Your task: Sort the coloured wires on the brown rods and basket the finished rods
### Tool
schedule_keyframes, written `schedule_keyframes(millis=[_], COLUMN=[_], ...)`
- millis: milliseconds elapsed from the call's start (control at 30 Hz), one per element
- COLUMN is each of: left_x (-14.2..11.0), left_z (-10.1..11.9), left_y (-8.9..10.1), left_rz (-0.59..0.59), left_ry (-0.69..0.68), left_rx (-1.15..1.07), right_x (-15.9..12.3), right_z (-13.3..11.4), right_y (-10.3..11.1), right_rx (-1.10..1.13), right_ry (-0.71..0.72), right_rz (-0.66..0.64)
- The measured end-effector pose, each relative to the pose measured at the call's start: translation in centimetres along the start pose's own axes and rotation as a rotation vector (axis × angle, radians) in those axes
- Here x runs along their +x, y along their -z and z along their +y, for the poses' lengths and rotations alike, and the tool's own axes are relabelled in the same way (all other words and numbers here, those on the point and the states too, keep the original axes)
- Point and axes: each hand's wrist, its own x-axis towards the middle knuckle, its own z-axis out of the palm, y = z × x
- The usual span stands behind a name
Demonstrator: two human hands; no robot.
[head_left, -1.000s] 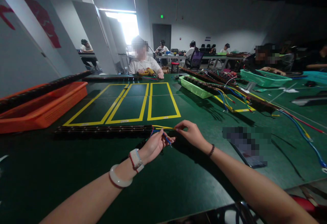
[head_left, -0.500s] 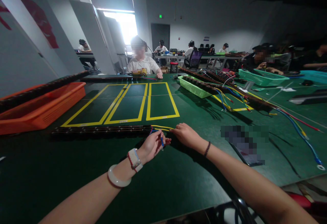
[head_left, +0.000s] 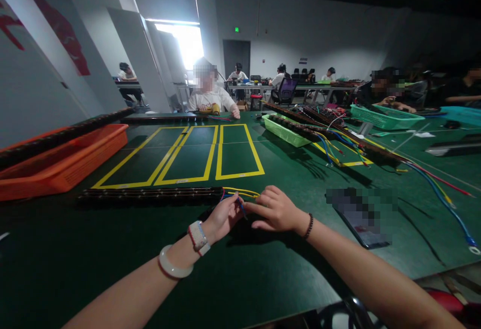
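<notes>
A long black terminal strip (head_left: 150, 195) lies across the green table (head_left: 263, 269) in front of me. Yellow, blue and red wires (head_left: 242, 192) come out of its right end. My left hand (head_left: 223, 217) is closed in a pinch on a blue wire (head_left: 242, 208) just below that end. My right hand (head_left: 276, 210) rests beside it, fingers curled and reaching toward the same wires, thumb tip almost touching the left hand. Whether it grips a wire I cannot make out.
An orange tray (head_left: 67, 161) holding another black strip stands at the left. Yellow taped rectangles (head_left: 203, 153) mark the table's middle. A green basket (head_left: 283, 131) and wired strips (head_left: 349, 146) lie at the right, a dark flat device (head_left: 363, 219) nearer. People sit at tables beyond.
My right hand has let go of the yellow wire tip and drawn back toward my left hand. The left hand stays pinched on the blue wire.
</notes>
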Motion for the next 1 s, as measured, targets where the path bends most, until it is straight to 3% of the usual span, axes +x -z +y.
schedule_keyframes(millis=[100, 233, 333, 567, 833, 1000], left_x=[-0.1, -0.1, -0.1, -0.7, -1.2, -1.1], left_z=[0.1, 0.2, 0.1, -0.1, -0.8, -1.0], left_y=[-0.1, -0.3, -0.4, -0.5, -0.5, -0.3], left_rz=[-0.028, -0.008, 0.003, -0.163, -0.368, -0.390], left_ry=[0.040, 0.055, 0.034, -0.048, -0.166, -0.161], left_rx=[-0.021, -0.049, -0.049, 0.170, 0.637, 0.702], right_x=[0.4, 0.6, 0.4, 0.1, -0.3, -0.5], right_z=[-0.7, -1.2, -1.1, -0.2, 0.5, 0.9], right_y=[0.0, -0.7, -1.1, -1.4, -2.0, -2.2], right_rx=[-0.007, -0.052, -0.021, 0.099, 0.125, 0.125], right_ry=[0.159, 0.155, 0.083, -0.248, -0.332, -0.262], right_rz=[0.001, -0.059, -0.044, 0.074, -0.229, -0.306])
